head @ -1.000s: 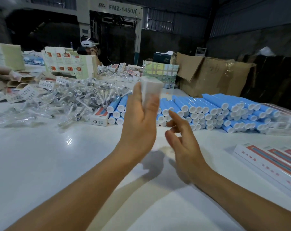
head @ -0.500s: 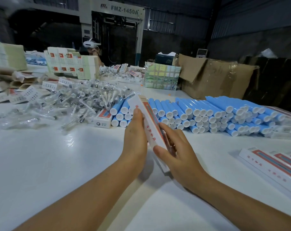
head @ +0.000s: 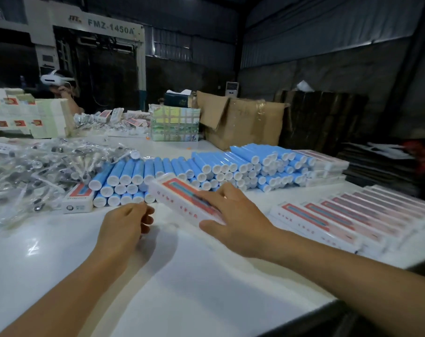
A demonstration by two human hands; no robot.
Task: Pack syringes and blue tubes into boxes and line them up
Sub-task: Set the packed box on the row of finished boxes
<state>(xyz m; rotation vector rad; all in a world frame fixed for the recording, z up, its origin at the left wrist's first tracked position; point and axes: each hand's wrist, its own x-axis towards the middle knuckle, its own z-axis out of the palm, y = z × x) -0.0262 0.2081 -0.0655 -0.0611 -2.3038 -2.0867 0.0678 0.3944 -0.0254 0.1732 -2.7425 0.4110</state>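
A long white box with a red and blue stripe (head: 180,198) lies tilted above the white table, gripped by my right hand (head: 233,215) with fingers over its top and thumb at its near end. My left hand (head: 124,227) hovers just left of the box with loosely curled fingers, holding nothing. Behind them lies a stack of blue tubes with white caps (head: 206,166). A heap of syringes in clear wrappers (head: 36,171) fills the left. A row of packed boxes (head: 352,215) lies lined up at the right.
One small box (head: 78,199) rests by the syringe heap. Flat carton stacks (head: 26,115), a taped bundle (head: 175,122) and an open cardboard carton (head: 243,122) stand at the back. A person with a white headset (head: 58,86) sits far left. The table edge (head: 328,302) runs diagonally at right.
The box has passed from my left hand to my right, dropped from upright to nearly flat, and shifted right. My left hand has let go and drawn back.
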